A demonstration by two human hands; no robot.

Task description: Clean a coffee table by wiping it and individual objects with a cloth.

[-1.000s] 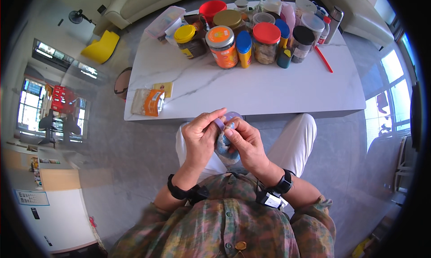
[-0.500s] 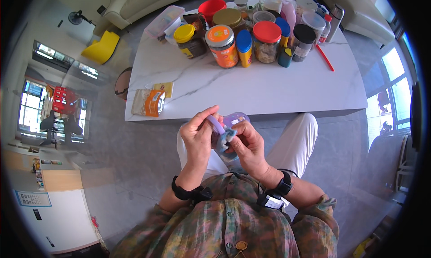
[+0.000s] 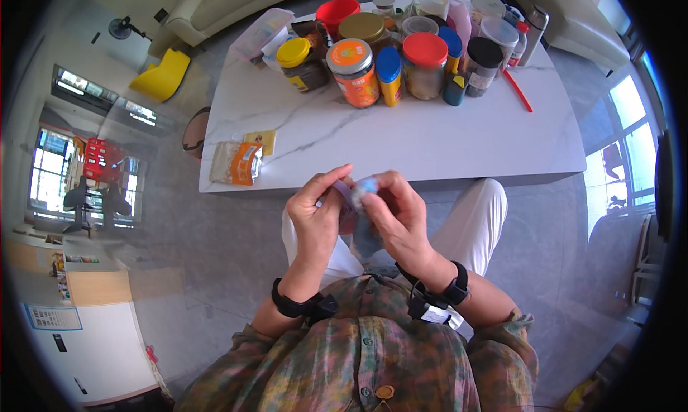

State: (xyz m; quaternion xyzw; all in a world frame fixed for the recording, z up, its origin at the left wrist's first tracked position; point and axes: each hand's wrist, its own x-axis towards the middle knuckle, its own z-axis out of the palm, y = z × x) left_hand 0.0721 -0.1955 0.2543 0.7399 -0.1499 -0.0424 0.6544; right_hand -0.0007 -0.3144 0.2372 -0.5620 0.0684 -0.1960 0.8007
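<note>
Above my knees, just off the table's near edge, my two hands meet. Between thumb and fingers my left hand (image 3: 315,215) pinches a light purple curved band (image 3: 342,191). My right hand (image 3: 405,222) is closed on a soft blue-and-white bunched piece (image 3: 365,190) right beside the band. Motion smears this piece, so its exact kind cannot be made out. Below it, between the palms, hangs a blurred grey-blue part (image 3: 368,234); I cannot tell whether it belongs to the same thing.
A white marbled table (image 3: 344,150) stands ahead. Its far side is crowded with jars, including a red-lidded jar (image 3: 424,66) and an orange-labelled jar (image 3: 353,72). A red stick (image 3: 519,91) lies at right, an orange-and-clear food packet (image 3: 238,163) at the near left corner.
My right hand has lifted slightly, raising the blue-and-white piece beside the purple band. A rounded purple part seen beyond the hands before is now mostly hidden. My left hand stays nearly in place.
</note>
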